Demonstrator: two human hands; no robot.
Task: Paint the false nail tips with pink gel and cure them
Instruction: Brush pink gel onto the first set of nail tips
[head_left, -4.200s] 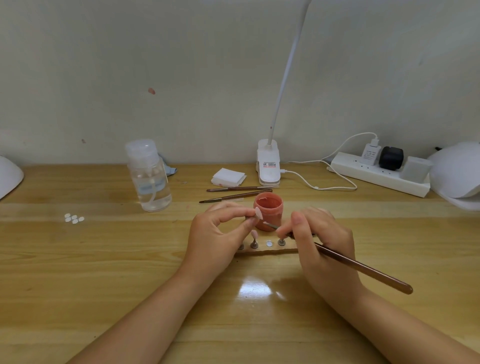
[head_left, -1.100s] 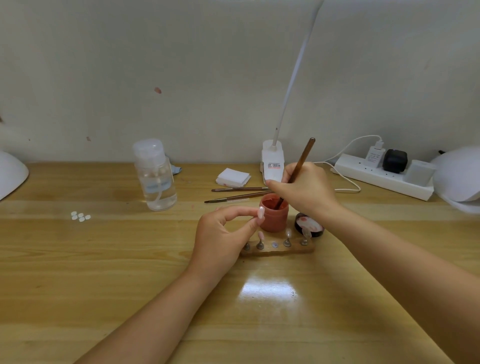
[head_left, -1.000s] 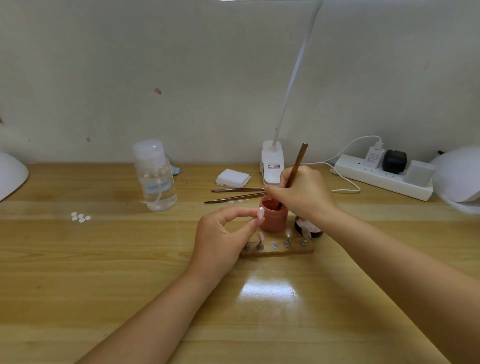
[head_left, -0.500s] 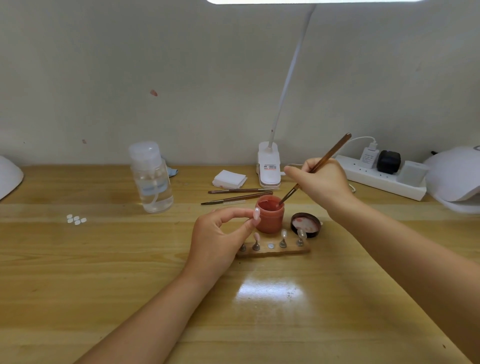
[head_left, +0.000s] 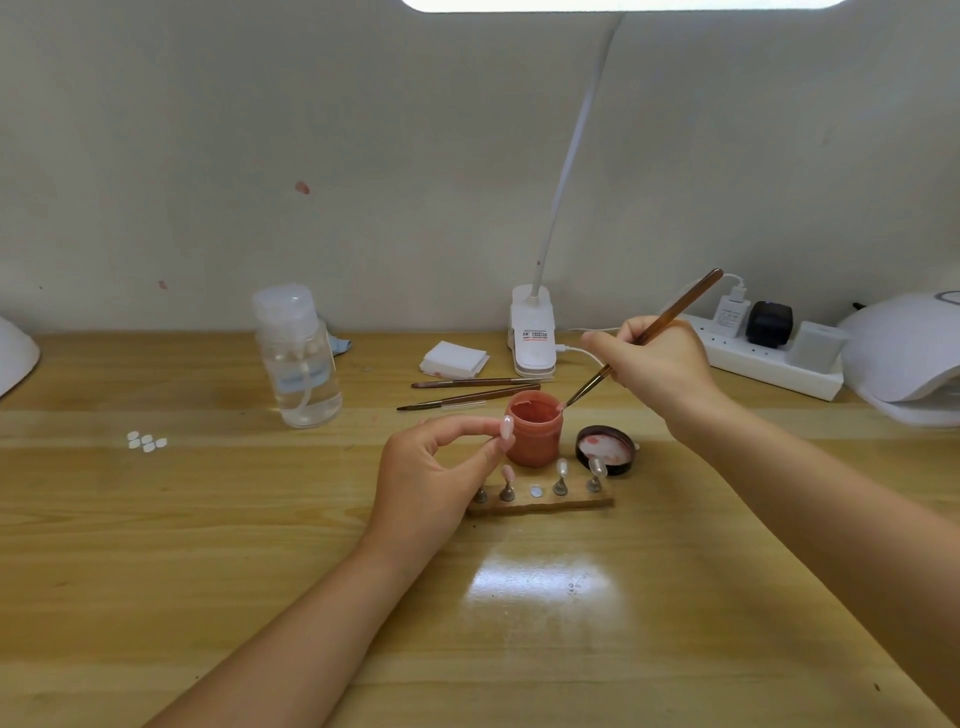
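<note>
Left hand (head_left: 426, 483) pinching nail tip (head_left: 506, 427) between thumb and forefinger, held just left of jar (head_left: 534, 428) rim, touching or nearly so. Right hand (head_left: 657, 364) clenched round brush (head_left: 644, 338), handle angled up-right, bristle end resting on jar's right rim edge. Jar open, pink gel inside. Lid (head_left: 607, 449) lying face up just right of jar. Holder (head_left: 540, 501) just in front of jar, parallel to near table (head_left: 208, 545) edge; four pegs standing, one bare disc in the middle slot; tips on three pegs, fourth peg half hidden behind left hand. Two spare brushes (head_left: 470, 391) lying behind jar, left of centre. Pads (head_left: 453, 359) and lamp clip (head_left: 532, 343) further behind jar by the wall. Bottle (head_left: 298, 358) well left of jar. Loose tips (head_left: 146, 441) far left of jar. Power strip (head_left: 769, 358) and cure lamp (head_left: 906, 353) far right of jar, at back edge. Bare tabletop in front of holder, between both forearms, and between bottle and left hand.
</note>
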